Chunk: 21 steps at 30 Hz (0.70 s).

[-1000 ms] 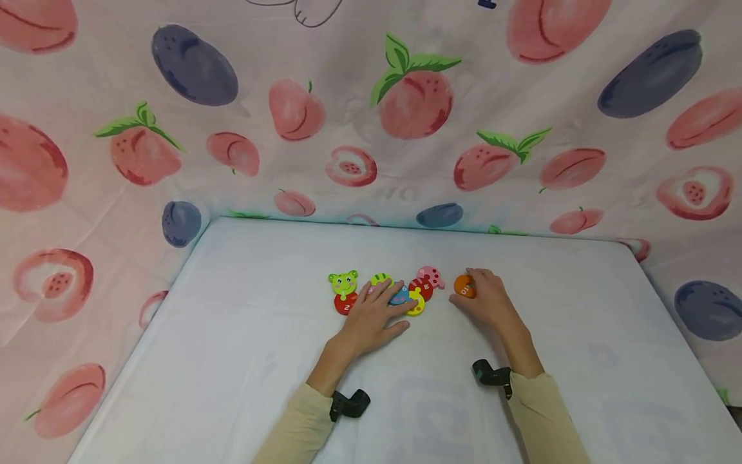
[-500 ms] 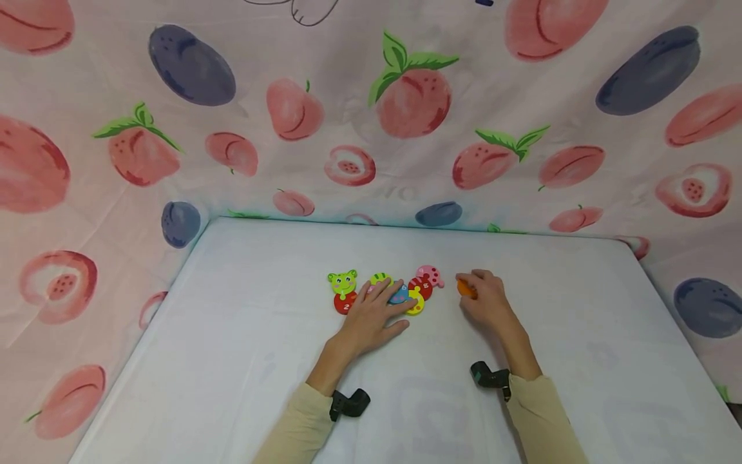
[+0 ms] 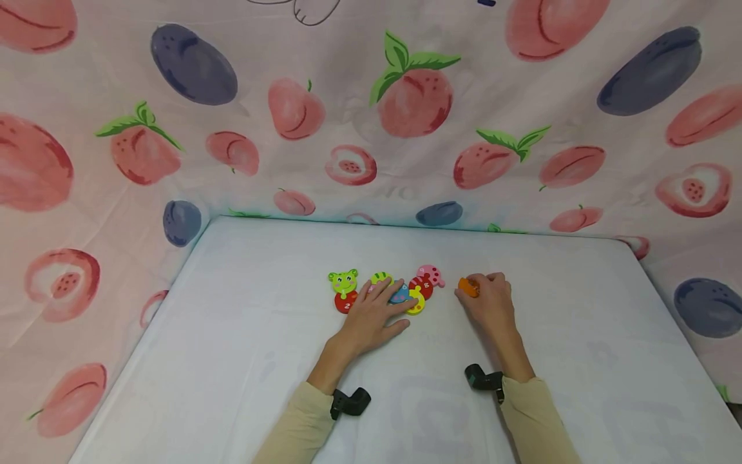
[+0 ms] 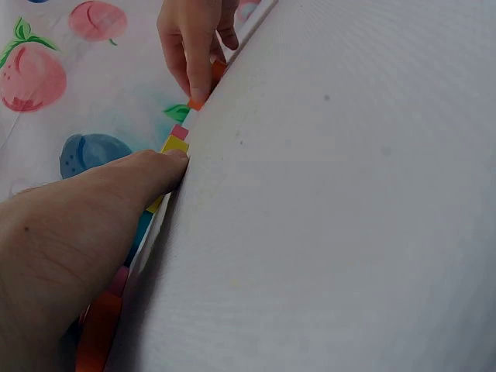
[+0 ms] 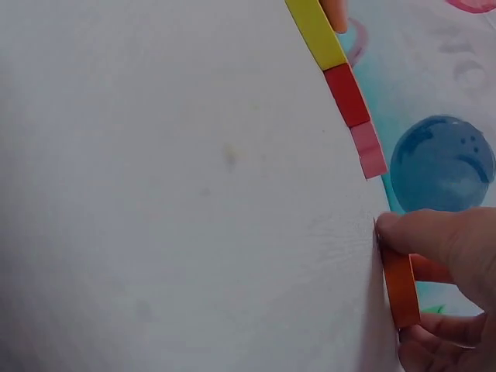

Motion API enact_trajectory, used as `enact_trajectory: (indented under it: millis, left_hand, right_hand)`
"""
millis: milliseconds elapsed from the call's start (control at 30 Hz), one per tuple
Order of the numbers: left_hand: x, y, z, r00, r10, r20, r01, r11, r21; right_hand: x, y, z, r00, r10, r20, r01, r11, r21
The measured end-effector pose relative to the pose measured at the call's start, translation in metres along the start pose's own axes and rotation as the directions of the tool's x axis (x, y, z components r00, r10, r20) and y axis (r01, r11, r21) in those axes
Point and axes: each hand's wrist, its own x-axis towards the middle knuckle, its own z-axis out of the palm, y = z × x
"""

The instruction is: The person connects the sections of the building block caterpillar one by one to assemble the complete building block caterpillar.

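Observation:
My left hand (image 3: 370, 322) rests with spread fingers on a row of joined puzzle pieces in the head view. Beyond its fingers show a green animal-face piece (image 3: 343, 282), a red piece numbered 2 (image 3: 344, 303), a green striped piece (image 3: 380, 278), a blue piece (image 3: 400, 295) and a yellow piece (image 3: 416, 304). A red piece (image 3: 421, 287) and a pink spotted piece (image 3: 430, 275) end the row. To the right, apart from it, my right hand (image 3: 491, 303) pinches an orange puzzle piece (image 5: 399, 285) between thumb and fingers. Some middle pieces are hidden under the left hand.
A white-covered table (image 3: 243, 361) lies under everything. Behind it hangs a fruit-print cloth (image 3: 348, 116), which also covers the left and right sides. Black wrist cameras (image 3: 351, 403) sit on both forearms.
The right hand has turned the orange piece, so its printed number no longer shows, and has shifted slightly. My left hand and the row stay put.

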Motion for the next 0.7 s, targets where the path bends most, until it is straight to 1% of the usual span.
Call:
enact_trajectory:
  millis: [67,133,200,333,533,700]
  left_hand:
    - [0.0,0.0,0.0,1.0,0.0,0.002,0.0,1.0,-0.003]
    - [0.0,0.0,0.0,1.0,0.0,0.003,0.0,1.0,-0.003]
    - [0.0,0.0,0.0,1.0,0.0,0.002,0.0,1.0,0.003]
    - [0.0,-0.001,0.0,1.0,0.005,-0.006,-0.005,1.0,0.015]
    - [0.0,-0.001,0.002,1.0,0.007,-0.001,-0.007,1.0,0.015]
    - [0.0,-0.001,0.002,1.0,0.01,-0.01,-0.01,1.0,0.021]
  right_hand:
    - [-0.001,0.0,0.0,1.0,-0.031,-0.007,0.031,0.999,0.012]
    - [0.0,0.0,-0.001,0.998,-0.069,0.005,0.068,0.997,0.047]
    - [0.001,-0.002,-0.001,0.993,-0.117,0.033,0.113,0.989,0.096]
    - [0.005,-0.006,0.002,0.974,-0.204,0.096,0.185,0.967,0.175]
    - [0.008,-0.01,0.01,0.966,-0.205,0.159,0.175,0.968,0.183]
    - [0.009,-0.01,0.015,0.964,-0.217,0.157,0.187,0.965,0.185]
